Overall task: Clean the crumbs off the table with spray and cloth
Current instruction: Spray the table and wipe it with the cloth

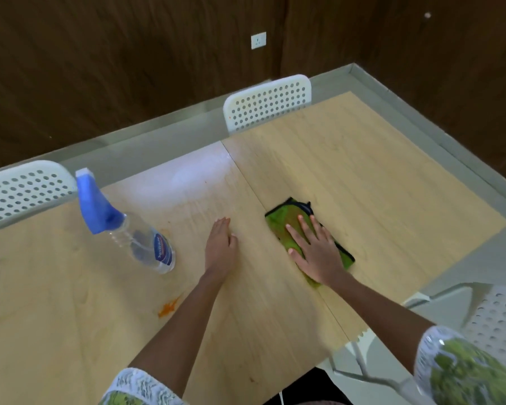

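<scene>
Right hand (316, 252) pressing flat, fingers spread, on folded green microfibre cloth (289, 226) mid-tabletop | left hand (221, 247) lying open, gripping nothing | clear blue-triggered spray bottle (129, 226) standing left | risk: orange crumbs (167, 308) near front edge getting missed or smeared.

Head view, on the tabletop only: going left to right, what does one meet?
Orange crumb smear → clear spray bottle with blue trigger head → left hand flat on the wooden table → right hand pressing on the green cloth.
</scene>
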